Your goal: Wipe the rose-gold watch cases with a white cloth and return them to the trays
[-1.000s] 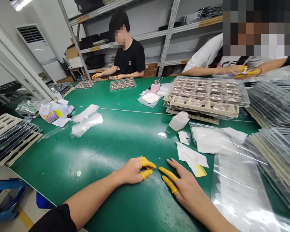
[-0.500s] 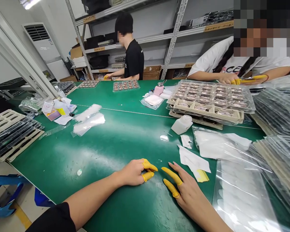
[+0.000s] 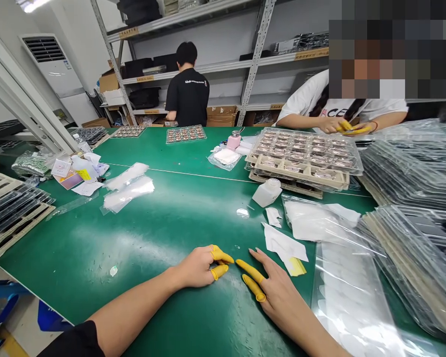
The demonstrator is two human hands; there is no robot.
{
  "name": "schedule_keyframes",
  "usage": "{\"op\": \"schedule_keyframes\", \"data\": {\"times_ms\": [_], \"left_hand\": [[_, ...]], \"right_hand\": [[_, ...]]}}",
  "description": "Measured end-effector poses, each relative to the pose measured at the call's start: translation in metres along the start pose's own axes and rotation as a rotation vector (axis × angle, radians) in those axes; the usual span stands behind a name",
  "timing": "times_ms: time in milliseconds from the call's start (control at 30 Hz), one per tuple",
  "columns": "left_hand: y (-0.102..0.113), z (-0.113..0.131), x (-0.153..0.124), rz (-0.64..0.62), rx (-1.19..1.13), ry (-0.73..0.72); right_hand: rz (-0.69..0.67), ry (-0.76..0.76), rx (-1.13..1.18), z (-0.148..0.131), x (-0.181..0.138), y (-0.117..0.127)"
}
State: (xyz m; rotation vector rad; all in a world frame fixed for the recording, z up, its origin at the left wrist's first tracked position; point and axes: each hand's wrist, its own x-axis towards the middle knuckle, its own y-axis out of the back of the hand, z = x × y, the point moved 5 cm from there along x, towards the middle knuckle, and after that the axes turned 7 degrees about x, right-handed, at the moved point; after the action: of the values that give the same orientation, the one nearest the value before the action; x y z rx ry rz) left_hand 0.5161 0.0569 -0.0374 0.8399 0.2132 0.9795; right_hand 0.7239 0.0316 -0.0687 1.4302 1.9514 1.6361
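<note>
In the head view, the hands are slightly apart above the glossy green table (image 3: 152,238), wearing yellow rubber finger covers (image 3: 250,271). The left hand (image 3: 198,267) is curled, thumb and forefinger tips close; whether anything sits between them cannot be told. The right hand (image 3: 273,285) has its fingers spread and holds nothing visible. Just beyond it lies a torn white paper sheet (image 3: 282,241) with a yellow patch (image 3: 297,267) at its near end, left of a flat clear plastic sheet (image 3: 351,292).
</note>
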Motion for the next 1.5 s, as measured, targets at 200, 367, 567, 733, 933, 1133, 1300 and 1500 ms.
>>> {"op": "schedule_keyframes", "data": {"times_ms": [200,367,567,733,933,1133,1300,1500], "left_hand": [[0.0008,0.0001,-0.0007,-0.001,-0.004,0.020],[0.0009,0.0002,-0.0007,0.002,-0.001,0.014],[0.0019,0.0011,-0.0005,0.017,0.003,-0.006],[0.0017,0.0002,-0.0005,0.019,0.002,-0.003],[0.0027,0.0001,-0.0016,0.015,0.005,0.000],[0.0018,-0.0003,-0.0011,0.015,0.007,0.002],[0.0026,-0.0007,-0.0012,0.021,0.009,-0.001],[0.0024,0.0011,-0.0009,0.016,0.015,0.001]], "right_hand": [[-0.013,-0.017,0.010,0.0004,-0.0001,-0.0010],[-0.002,0.006,-0.046,-0.0006,-0.0005,-0.0014],[-0.023,-0.010,-0.020,0.0012,-0.0020,-0.0027],[-0.036,-0.005,-0.025,0.0008,-0.0017,-0.0019],[-0.024,0.034,-0.096,-0.0050,0.0012,0.0023],[-0.050,0.026,-0.114,-0.0044,0.0005,0.0016],[-0.058,0.026,-0.110,-0.0039,0.0002,0.0013],[-0.065,-0.001,-0.064,-0.0029,0.0025,0.0020]]}}
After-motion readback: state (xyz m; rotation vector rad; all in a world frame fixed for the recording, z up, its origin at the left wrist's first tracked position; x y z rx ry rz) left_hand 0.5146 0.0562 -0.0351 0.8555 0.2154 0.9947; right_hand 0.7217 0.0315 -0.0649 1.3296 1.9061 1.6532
